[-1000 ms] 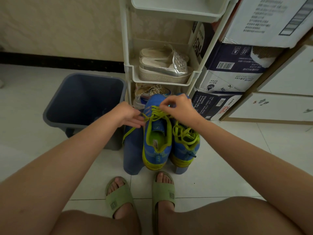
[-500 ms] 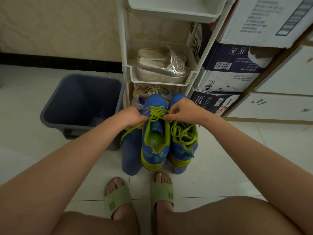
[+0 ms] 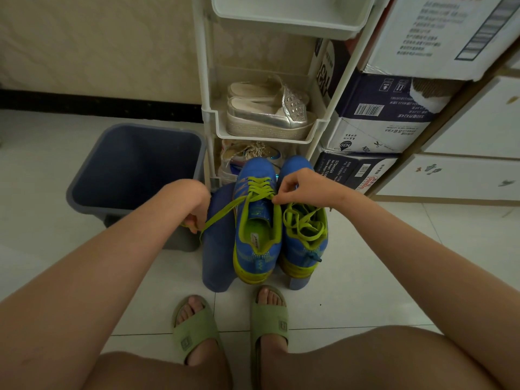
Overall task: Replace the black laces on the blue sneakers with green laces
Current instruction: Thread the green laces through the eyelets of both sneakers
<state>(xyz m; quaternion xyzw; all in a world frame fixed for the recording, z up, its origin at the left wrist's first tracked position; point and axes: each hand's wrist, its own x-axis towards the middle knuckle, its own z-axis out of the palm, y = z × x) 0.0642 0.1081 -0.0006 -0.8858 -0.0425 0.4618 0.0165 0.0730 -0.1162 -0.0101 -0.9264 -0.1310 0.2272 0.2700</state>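
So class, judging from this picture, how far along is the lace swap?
Done: no black laces visible; the right sneaker carries loose green lacing. In hand: the left hand pulls a green lace taut from the left sneaker; the right hand pinches its eyelets. Left: upper eyelets, tying both.

Head camera looks steeply down, close over the floor (image 3: 365,263).

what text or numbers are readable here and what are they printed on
"N30": upside down in a round mark on the white and navy cardboard box.
"570ml×24": sideways on the dark box at floor level.
Large white letters on the black box behind the white plastic rack: partly hidden, not readable.
Top white carton's print, barcode digits, red logo, sneaker insole label: too small or blurred.
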